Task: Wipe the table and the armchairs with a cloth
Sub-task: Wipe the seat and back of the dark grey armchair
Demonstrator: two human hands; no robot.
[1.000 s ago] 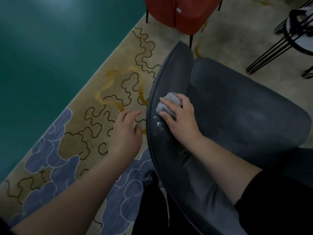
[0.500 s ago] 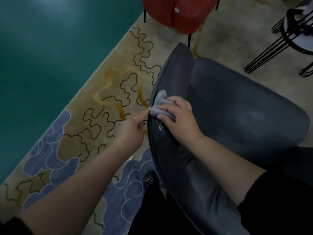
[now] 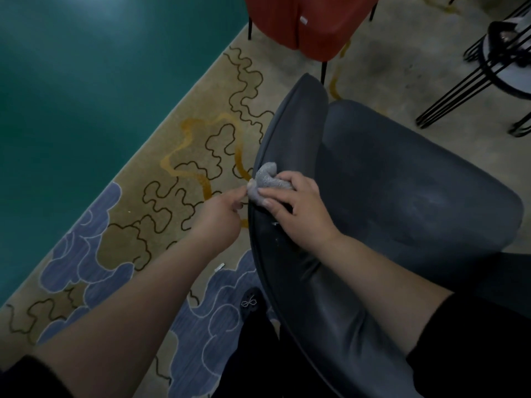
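Cloth, small, grey and bunched [image 3: 265, 182], sat on the top edge of the dark grey padded armchair's backrest [image 3: 290, 133]. Head view was the only one I had. My right hand [image 3: 298, 209] held the cloth down, fingers curled over it, thumb on the rim. My left hand [image 3: 222, 215] had its fingertips pinching the cloth's outer corner, just off the backrest's edge. Pale specks showed on the backrest below the right hand. I judged the step as resetting the cloth for the next wipe. To do it well: pull the corner flat so a clean face met the upholstery, then press evenly and stroke along the rim toward the specks. A red armchair [image 3: 310, 21] stood beyond, on the patterned carpet [image 3: 161, 196].
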